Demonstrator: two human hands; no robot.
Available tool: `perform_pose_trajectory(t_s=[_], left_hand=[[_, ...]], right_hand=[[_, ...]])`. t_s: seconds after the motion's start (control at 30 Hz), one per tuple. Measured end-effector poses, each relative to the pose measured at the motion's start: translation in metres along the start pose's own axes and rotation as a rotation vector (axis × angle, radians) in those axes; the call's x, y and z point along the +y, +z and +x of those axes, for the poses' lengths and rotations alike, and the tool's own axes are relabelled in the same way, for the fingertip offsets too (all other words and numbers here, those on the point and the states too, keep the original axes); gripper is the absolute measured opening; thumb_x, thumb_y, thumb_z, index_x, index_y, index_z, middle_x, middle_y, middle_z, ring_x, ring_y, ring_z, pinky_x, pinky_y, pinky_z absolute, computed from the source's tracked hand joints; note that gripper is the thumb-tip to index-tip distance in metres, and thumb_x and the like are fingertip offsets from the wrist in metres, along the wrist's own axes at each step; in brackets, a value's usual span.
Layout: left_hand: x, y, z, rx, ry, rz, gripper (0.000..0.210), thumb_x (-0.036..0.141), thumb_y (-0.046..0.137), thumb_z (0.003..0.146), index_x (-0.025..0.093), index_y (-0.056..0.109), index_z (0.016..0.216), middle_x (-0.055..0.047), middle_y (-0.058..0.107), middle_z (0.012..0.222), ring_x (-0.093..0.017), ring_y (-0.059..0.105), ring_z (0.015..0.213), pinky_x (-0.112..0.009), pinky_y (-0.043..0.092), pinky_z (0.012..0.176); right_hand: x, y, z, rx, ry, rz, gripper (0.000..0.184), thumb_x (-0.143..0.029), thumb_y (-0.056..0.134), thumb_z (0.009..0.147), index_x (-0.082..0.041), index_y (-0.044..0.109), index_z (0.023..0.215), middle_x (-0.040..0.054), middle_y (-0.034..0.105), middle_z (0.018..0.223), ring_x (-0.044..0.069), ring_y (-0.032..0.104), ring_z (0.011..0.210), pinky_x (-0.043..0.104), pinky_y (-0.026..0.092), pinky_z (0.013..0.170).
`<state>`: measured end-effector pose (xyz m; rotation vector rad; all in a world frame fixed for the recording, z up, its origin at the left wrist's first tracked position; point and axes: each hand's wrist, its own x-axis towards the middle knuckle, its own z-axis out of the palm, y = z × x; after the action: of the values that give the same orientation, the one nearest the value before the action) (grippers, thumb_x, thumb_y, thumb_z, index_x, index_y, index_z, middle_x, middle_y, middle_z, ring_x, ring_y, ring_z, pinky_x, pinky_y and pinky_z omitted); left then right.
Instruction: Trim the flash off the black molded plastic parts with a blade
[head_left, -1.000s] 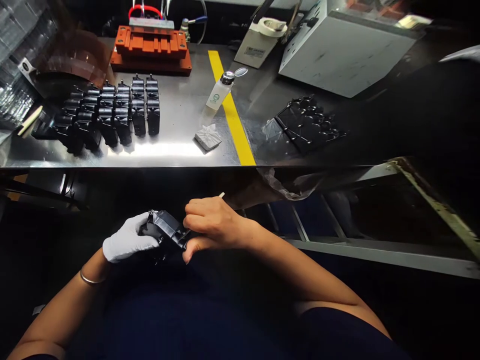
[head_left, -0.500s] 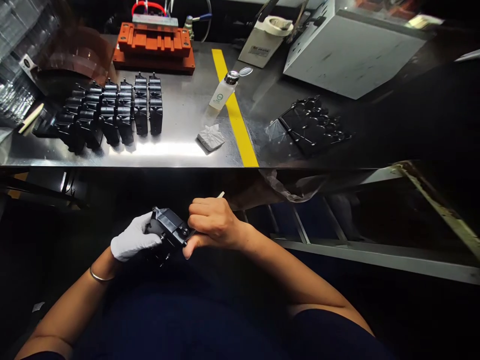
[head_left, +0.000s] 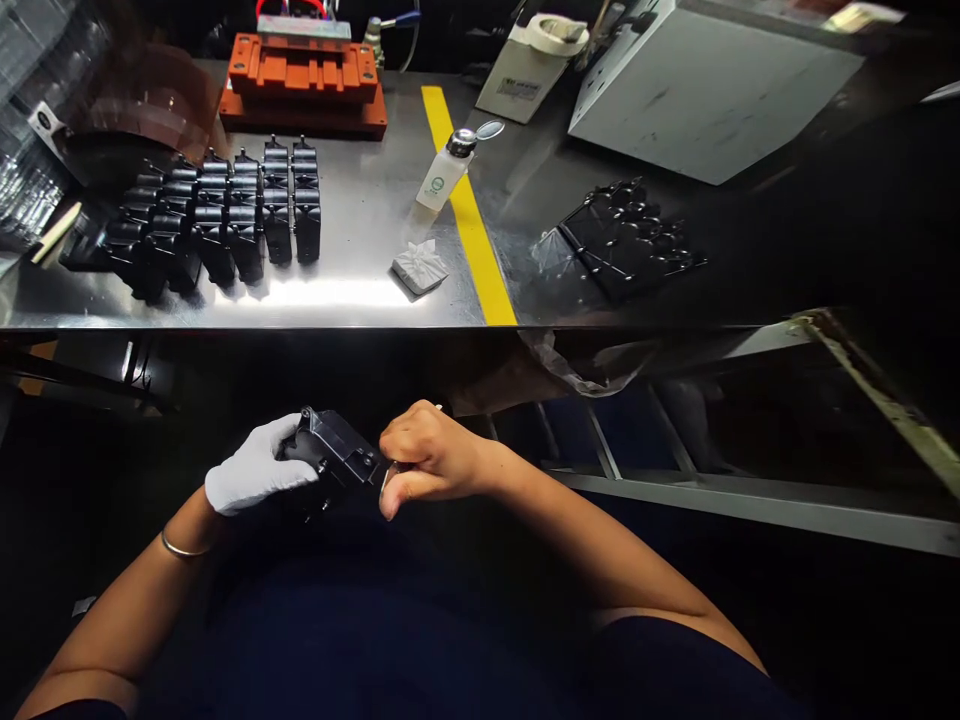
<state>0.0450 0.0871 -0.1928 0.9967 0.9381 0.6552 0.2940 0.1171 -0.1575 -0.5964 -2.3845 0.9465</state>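
Note:
My left hand (head_left: pixel 251 468), in a white glove, grips a small black plastic part (head_left: pixel 335 457) below the table's front edge, over my lap. My bare right hand (head_left: pixel 421 456) is closed on a thin pale stick whose tip barely shows behind the knuckles, and its fingers press against the right end of the black part. On the steel table (head_left: pixel 360 300) stand several rows of similar black parts (head_left: pixel 217 215) at the left.
A folded white wipe (head_left: pixel 420 267) and a small dispenser bottle (head_left: pixel 445 171) lie by a yellow stripe (head_left: pixel 469 215). An orange fixture (head_left: pixel 304 85) stands at the back, a grey box (head_left: pixel 701 85) at the back right, and a black tray (head_left: pixel 626 240) at the right.
My right hand has rolled over the part's end, so the pale stick is nearly hidden. The black part has tilted slightly in my left hand. The view has shifted a little.

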Motion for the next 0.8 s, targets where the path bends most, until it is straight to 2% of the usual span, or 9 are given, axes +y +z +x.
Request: perform_pose_trajectory(t_s=[0.17, 0.23, 0.33, 0.4, 0.47, 0.53, 0.6, 0.73, 0.8], left_hand=[[0.023, -0.008, 0.006, -0.035, 0.068, 0.341, 0.046, 0.028, 0.078, 0.065, 0.022, 0.068, 0.109, -0.004, 0.072, 0.091, -0.022, 0.066, 0.082, -0.031, 0.054, 0.074], [0.024, -0.009, 0.010, 0.053, 0.157, 0.435, 0.049, 0.027, 0.080, 0.063, 0.023, 0.068, 0.110, -0.005, 0.071, 0.101, -0.024, 0.065, 0.093, -0.035, 0.052, 0.086], [0.014, -0.011, 0.016, 0.590, 0.350, 0.402, 0.062, 0.024, 0.082, 0.060, 0.023, 0.061, 0.118, -0.008, 0.064, 0.117, -0.024, 0.058, 0.112, -0.039, 0.041, 0.104], [0.004, -0.010, 0.019, 0.916, 0.356, 0.145, 0.067, 0.023, 0.081, 0.063, 0.026, 0.054, 0.124, -0.007, 0.060, 0.125, -0.021, 0.054, 0.119, -0.039, 0.039, 0.106], [-0.006, -0.003, 0.022, 0.880, 0.191, -0.242, 0.058, 0.023, 0.077, 0.070, 0.025, 0.053, 0.122, -0.008, 0.061, 0.125, -0.020, 0.057, 0.117, -0.039, 0.044, 0.101], [-0.011, 0.008, 0.025, 0.650, -0.022, -0.611, 0.035, 0.024, 0.069, 0.079, 0.020, 0.059, 0.113, -0.008, 0.067, 0.113, -0.020, 0.064, 0.105, -0.036, 0.052, 0.091], [-0.010, 0.018, 0.027, 0.577, -0.138, -0.877, 0.016, 0.020, 0.059, 0.086, 0.016, 0.064, 0.101, -0.007, 0.072, 0.098, -0.017, 0.069, 0.092, -0.031, 0.056, 0.085], [-0.001, 0.028, 0.027, 0.681, -0.238, -1.021, 0.017, 0.018, 0.049, 0.092, 0.015, 0.066, 0.095, -0.004, 0.074, 0.087, -0.015, 0.071, 0.076, -0.029, 0.060, 0.071], [0.004, 0.030, 0.023, 0.678, -0.277, -0.984, 0.017, 0.021, 0.051, 0.092, 0.016, 0.066, 0.099, -0.005, 0.074, 0.089, -0.016, 0.072, 0.074, -0.029, 0.061, 0.064]], right_hand=[[0.007, 0.009, 0.003, 0.116, 0.284, 0.195, 0.050, -0.064, 0.064, 0.074, -0.014, 0.063, 0.074, -0.0010, 0.055, 0.058, 0.008, 0.045, 0.050, 0.021, 0.032, 0.047], [0.011, 0.019, 0.007, 0.124, 0.385, 0.239, 0.042, -0.056, 0.068, 0.074, -0.014, 0.065, 0.075, -0.0011, 0.055, 0.059, 0.008, 0.045, 0.051, 0.021, 0.033, 0.047], [0.020, 0.034, 0.010, 0.367, 0.569, 0.328, 0.039, -0.052, 0.065, 0.076, -0.014, 0.062, 0.069, -0.0023, 0.050, 0.056, 0.008, 0.041, 0.051, 0.021, 0.032, 0.047], [0.026, 0.046, 0.010, 0.565, 0.664, 0.395, 0.044, -0.057, 0.062, 0.077, -0.015, 0.057, 0.064, -0.0028, 0.046, 0.054, 0.008, 0.038, 0.051, 0.022, 0.032, 0.047], [0.028, 0.061, 0.011, 0.667, 0.721, 0.447, 0.048, -0.060, 0.059, 0.077, -0.015, 0.054, 0.060, -0.0031, 0.043, 0.053, 0.008, 0.036, 0.051, 0.022, 0.031, 0.047], [0.027, 0.078, 0.014, 0.626, 0.734, 0.489, 0.047, -0.061, 0.062, 0.075, -0.015, 0.056, 0.064, -0.0031, 0.045, 0.055, 0.008, 0.038, 0.052, 0.022, 0.033, 0.048], [0.025, 0.090, 0.017, 0.561, 0.721, 0.537, 0.045, -0.060, 0.061, 0.077, -0.015, 0.061, 0.074, -0.0022, 0.050, 0.060, 0.009, 0.042, 0.054, 0.022, 0.037, 0.050], [0.028, 0.096, 0.018, 0.733, 0.738, 0.639, 0.046, -0.059, 0.044, 0.088, -0.018, 0.062, 0.094, 0.0020, 0.055, 0.079, 0.011, 0.051, 0.063, 0.022, 0.045, 0.052], [0.030, 0.093, 0.015, 0.731, 0.691, 0.636, 0.044, -0.056, 0.044, 0.089, -0.018, 0.061, 0.105, 0.0025, 0.056, 0.081, 0.012, 0.054, 0.065, 0.024, 0.048, 0.052]])
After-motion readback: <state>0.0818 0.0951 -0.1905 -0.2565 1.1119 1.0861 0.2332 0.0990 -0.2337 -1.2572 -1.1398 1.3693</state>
